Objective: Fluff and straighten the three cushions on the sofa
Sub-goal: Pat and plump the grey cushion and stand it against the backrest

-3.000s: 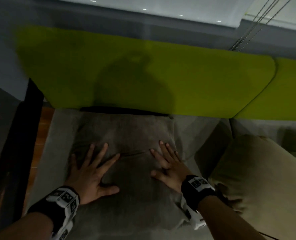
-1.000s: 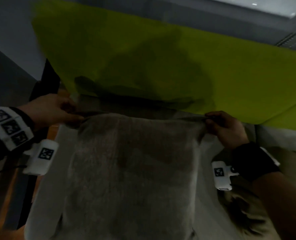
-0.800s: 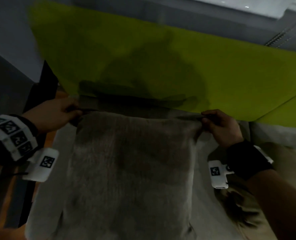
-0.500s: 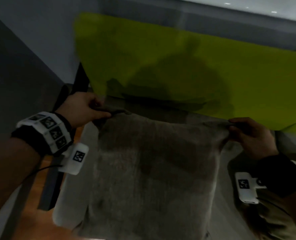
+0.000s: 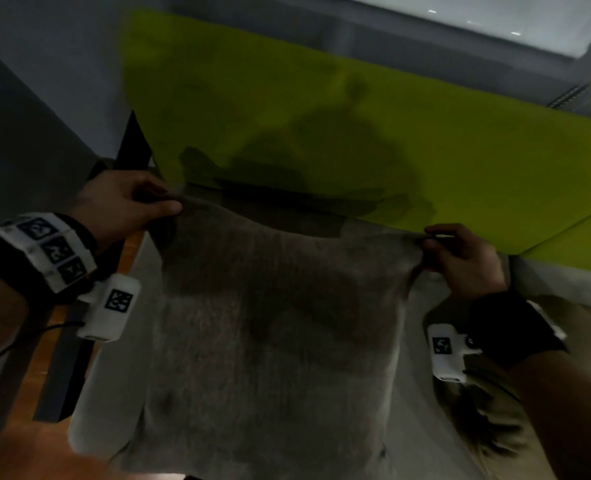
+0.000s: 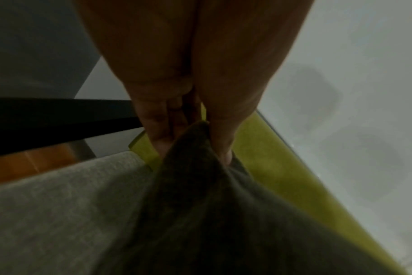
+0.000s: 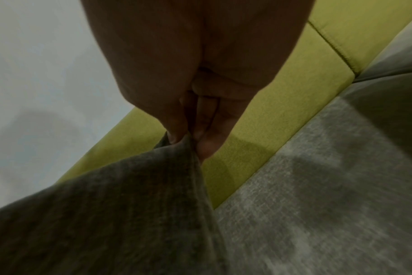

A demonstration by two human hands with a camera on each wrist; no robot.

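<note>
Both hands' fingers point(image 5: 162, 211) pinching cushion point(image 5: 273, 334) corners

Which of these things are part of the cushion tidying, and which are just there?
Part of the job:
grey cushion, pinched at its top corners by the left hand and right hand
tan cushion at the right
sofa seat
green backrest

Just there:
dark frame beside the sofa
wooden floor
wall
</note>
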